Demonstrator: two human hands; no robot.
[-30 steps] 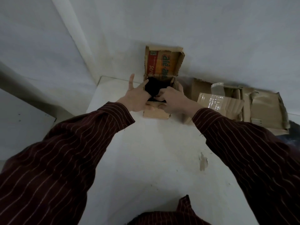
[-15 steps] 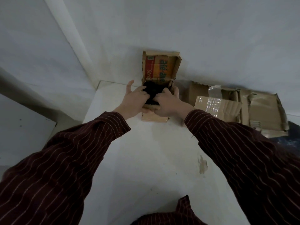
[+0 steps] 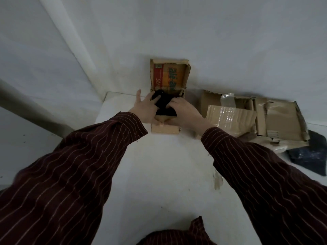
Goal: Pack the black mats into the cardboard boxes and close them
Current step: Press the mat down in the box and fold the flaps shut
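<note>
Two hands in the small cardboard box (image 3: 166, 129) right now, both on the black mat (image 3: 163, 105) that's bunched up inside it. My left hand (image 3: 145, 107) is lying mostly flat with the fingers spread, pressing against the left side of the mat, thumb tip poking over the dark fabric. My right hand (image 3: 184, 112) is curled down over the right side, fingers bent into the mat. The box sits at the far end of the white worktop (image 3: 159, 174), right against the wall (image 3: 212, 41), and its lid (image 3: 169, 75) stands straight up with orange and red print on the inside. Just to the right there's a pile of bigger flattened cardboard (image 3: 256, 117) with shiny tape on it. Past that, at the right edge, another dark mat (image 3: 316, 154) lies on the worktop. Both my sleeves (image 3: 70, 174) are dark red with thin stripes.
</note>
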